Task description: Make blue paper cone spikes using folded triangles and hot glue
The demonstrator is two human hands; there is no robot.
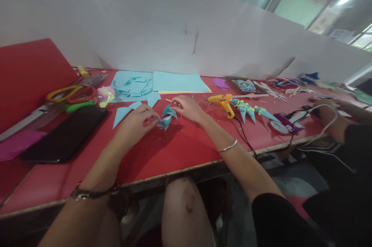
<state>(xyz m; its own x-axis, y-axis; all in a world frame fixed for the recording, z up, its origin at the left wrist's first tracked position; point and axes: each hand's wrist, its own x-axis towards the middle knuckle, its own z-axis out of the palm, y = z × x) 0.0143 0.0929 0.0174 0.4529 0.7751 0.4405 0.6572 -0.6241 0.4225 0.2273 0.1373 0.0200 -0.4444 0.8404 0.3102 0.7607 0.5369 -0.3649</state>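
Small folded pieces of light blue paper (165,123) are between my two hands above the red table (174,150). My left hand (141,120) pinches the paper's lower left side with thumb and fingers. On the other side, my right hand (188,108) has its fingers closed at the upper blue piece (171,111). The fine join between the pieces is blurred. Just left of my hands lies a blue paper cone (122,114), partly behind my left hand. A yellow glue gun (222,103) rests to the right of my right hand.
Blue paper sheets (180,82) and cut blue scraps (135,86) lie at the back. A black phone (68,134) and scissors (65,94) are on the left. Decorated blue cones (244,109) lie on the right, before a tray (245,85). Another person's arm (331,117) reaches in at far right.
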